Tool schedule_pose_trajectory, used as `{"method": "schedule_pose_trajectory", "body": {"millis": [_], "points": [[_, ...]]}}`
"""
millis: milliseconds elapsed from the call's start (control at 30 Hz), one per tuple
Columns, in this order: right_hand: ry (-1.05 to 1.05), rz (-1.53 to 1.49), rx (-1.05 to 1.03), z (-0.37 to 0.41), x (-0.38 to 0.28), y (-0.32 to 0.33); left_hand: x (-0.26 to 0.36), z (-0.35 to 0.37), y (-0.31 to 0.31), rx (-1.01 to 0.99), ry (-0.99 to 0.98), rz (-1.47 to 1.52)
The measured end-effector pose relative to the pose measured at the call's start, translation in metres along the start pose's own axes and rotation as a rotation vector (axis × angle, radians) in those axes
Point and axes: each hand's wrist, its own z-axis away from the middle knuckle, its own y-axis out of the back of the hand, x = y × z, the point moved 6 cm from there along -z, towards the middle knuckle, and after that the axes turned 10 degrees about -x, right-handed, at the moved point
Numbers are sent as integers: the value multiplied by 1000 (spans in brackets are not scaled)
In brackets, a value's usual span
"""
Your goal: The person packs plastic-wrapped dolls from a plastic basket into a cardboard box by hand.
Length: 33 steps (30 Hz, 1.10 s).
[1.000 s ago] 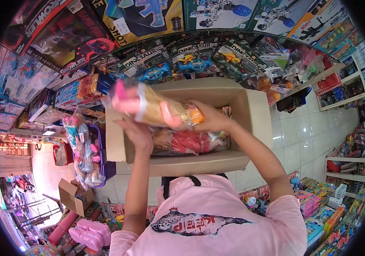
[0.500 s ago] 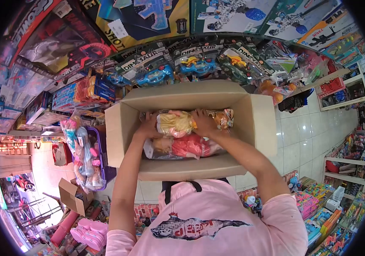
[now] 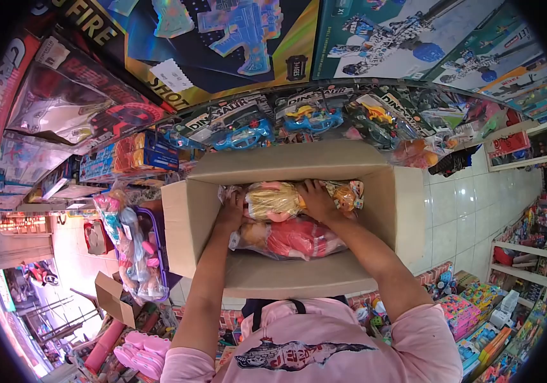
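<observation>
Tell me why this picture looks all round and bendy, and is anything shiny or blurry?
Head view: a fisheye lens bows the toy shelves and leaves black corners; light glares off the plastic around the wrapped doll in the cardboard box and off the floor tiles; the left hand and right hand look sharp, not blurred.

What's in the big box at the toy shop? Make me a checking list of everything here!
Surface: open cardboard box, tan, flaps up.
Job's things: top doll in a clear bag, lying on a red doll.
Clutter: orange toy in the box corner.
Hands: left hand and right hand grip the top doll's ends.
Cables: nothing seen.
Surroundings: toy gun boxes above, bagged dolls at the left, white floor tiles.
</observation>
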Motion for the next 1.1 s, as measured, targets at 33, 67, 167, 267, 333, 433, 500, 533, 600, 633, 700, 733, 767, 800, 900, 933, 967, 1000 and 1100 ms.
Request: {"method": "schedule_pose_trajectory", "body": {"millis": [33,67,167,267,333,433,500,533,600,633,700,733,767,800,900,933,967,1000,1100], "points": [[-9,2,3,0,1,-2,0,-2,0,19,-17,-16],[-3,6,11,0,1,-2,0,-4,-1,22,-25,-20],[-36,-33,-21,-1,1,-7,1,-5,1,1,8,-39],[-130,-87,-136,-3,-2,-12,14,-11,16,-135,108,-187],[-185,-83,-205,-3,-5,-1,25,-6,35,-247,192,-356],[-354,-85,-405,14,-22,19,16,-4,35,-631,155,330],[-380,-153,-201,28,-27,42,42,71,89,-157,-132,497],[-388,-142,-190,42,-35,50,56,115,125,185,-351,526],[-324,-431,375,93,-63,93,58,198,155,750,-549,436],[-341,-313,560,121,-81,106,50,230,152,969,-526,325],[-416,-193,869,178,-125,121,-2,249,98,888,-340,632],[-477,-196,1000,204,-144,119,-18,254,74,883,-355,636],[-572,-301,1122,228,-148,97,-39,252,46,851,-276,673],[-664,-409,1245,249,-151,69,-59,250,17,820,-196,707],[-808,-351,1213,276,-158,-28,-100,230,-76,559,-159,944],[-811,-350,1149,279,-165,-55,-104,229,-99,618,-265,797],[-807,-349,1091,280,-172,-82,-109,227,-124,683,-371,644],[-790,-341,964,280,-177,-114,-132,206,-176,445,-228,871],[-886,-351,272,304,-180,-271,-215,176,-352,-305,-100,760]]}}
